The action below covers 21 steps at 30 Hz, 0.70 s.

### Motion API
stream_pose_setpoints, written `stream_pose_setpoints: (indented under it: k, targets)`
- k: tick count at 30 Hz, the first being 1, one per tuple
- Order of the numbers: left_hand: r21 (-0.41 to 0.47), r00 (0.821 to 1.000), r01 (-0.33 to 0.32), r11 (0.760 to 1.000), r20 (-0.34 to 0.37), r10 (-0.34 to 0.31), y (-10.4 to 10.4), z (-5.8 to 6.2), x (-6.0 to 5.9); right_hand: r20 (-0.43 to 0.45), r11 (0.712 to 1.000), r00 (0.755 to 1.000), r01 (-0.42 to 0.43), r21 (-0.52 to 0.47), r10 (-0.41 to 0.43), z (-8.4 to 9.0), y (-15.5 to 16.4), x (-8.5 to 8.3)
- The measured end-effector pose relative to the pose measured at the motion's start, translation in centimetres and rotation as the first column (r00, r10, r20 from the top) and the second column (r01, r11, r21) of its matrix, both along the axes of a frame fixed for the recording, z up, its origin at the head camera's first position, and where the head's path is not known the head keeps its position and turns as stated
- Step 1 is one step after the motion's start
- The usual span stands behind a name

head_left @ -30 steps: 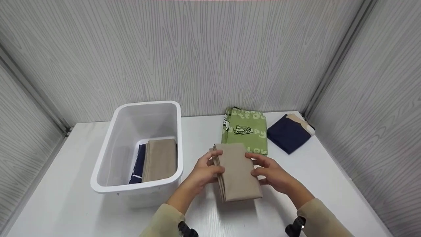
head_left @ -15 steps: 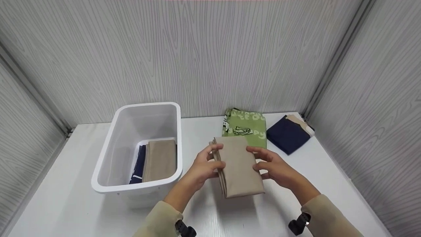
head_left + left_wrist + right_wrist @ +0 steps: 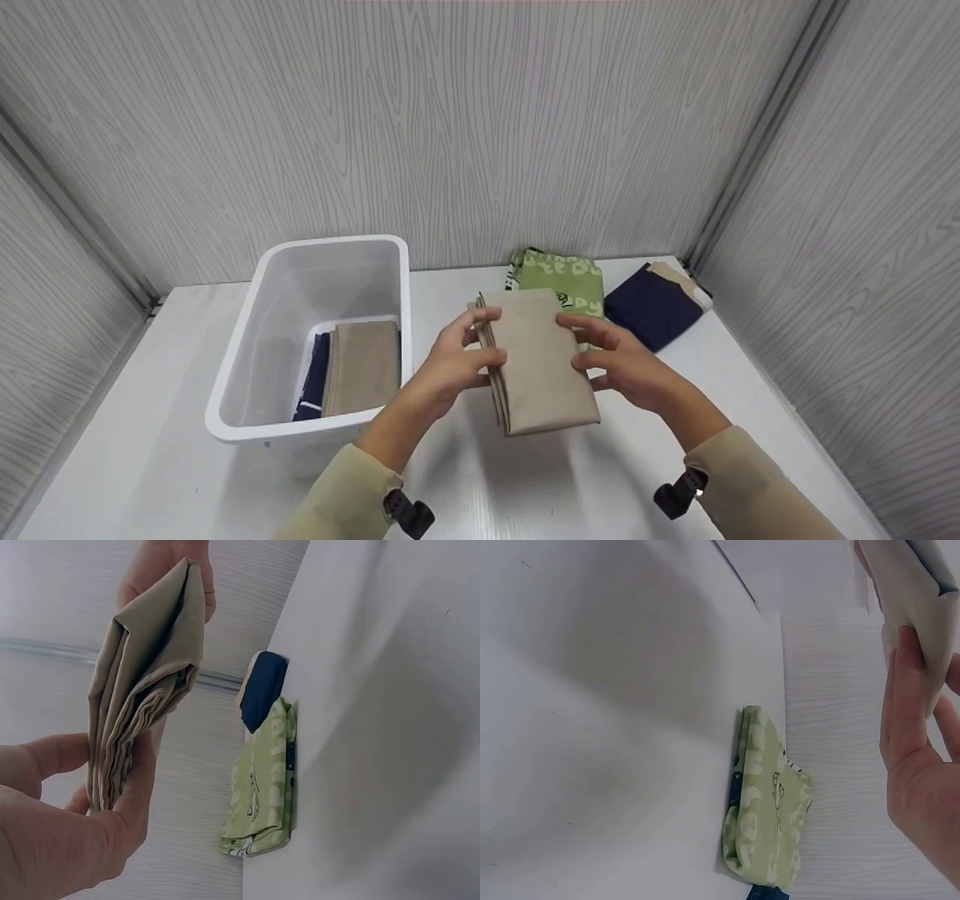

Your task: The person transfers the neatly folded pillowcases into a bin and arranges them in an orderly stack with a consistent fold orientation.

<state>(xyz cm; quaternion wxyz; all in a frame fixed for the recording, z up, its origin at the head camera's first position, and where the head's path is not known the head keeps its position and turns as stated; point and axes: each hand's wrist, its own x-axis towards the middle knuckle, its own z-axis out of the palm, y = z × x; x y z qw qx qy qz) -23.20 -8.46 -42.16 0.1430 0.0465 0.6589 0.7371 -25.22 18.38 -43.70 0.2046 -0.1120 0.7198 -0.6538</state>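
A folded beige cloth (image 3: 536, 364) is held up over the white table, its layered edges facing left. My left hand (image 3: 454, 364) grips its left side, thumb on the front face and fingers behind. On the opposite side my right hand (image 3: 619, 364) pinches the other edge the same way. The left wrist view shows the stacked folds of the cloth (image 3: 146, 667) between thumb and fingers. Behind it lies a folded green printed cloth (image 3: 559, 274), partly covered by the beige one in the head view. Right of that rests a folded navy cloth (image 3: 652, 307) with a beige and white corner.
A white plastic bin (image 3: 307, 433) stands at the left. Inside it, a folded beige cloth (image 3: 365, 367) and a navy cloth (image 3: 313, 379) stand side by side. Grey wood-grain panels (image 3: 450, 127) close off the back and sides of the table (image 3: 150, 405).
Both hands have raised the beige cloth and carried it away from me and slightly left. It now covers more of the green cloth in the head view. The bin's contents are unchanged.
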Motion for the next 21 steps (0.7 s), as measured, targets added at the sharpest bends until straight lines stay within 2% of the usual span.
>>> stream_pose_setpoints:
  k: [5, 16, 21]
  targets:
    - [0.001, 1.000, -0.004, 1.000, -0.018, 0.004, -0.7, 1.0, 0.2, -0.012, 1.000, 1.000, -0.017, -0.018, 0.017, 0.9, -0.6, -0.1]
    - [0.024, 0.999, -0.039, 0.999, -0.029, 0.040, -2.0, 2.2, 0.6, -0.030, 0.998, 0.998, -0.050, -0.035, 0.049, 2.1, -2.0, -0.2]
    - [0.038, 0.999, -0.029, 0.999, -0.039, 0.031, -2.8, 2.7, 0.8, -0.038, 0.997, 0.998, -0.058, -0.051, 0.056, 2.8, -2.5, -0.2]
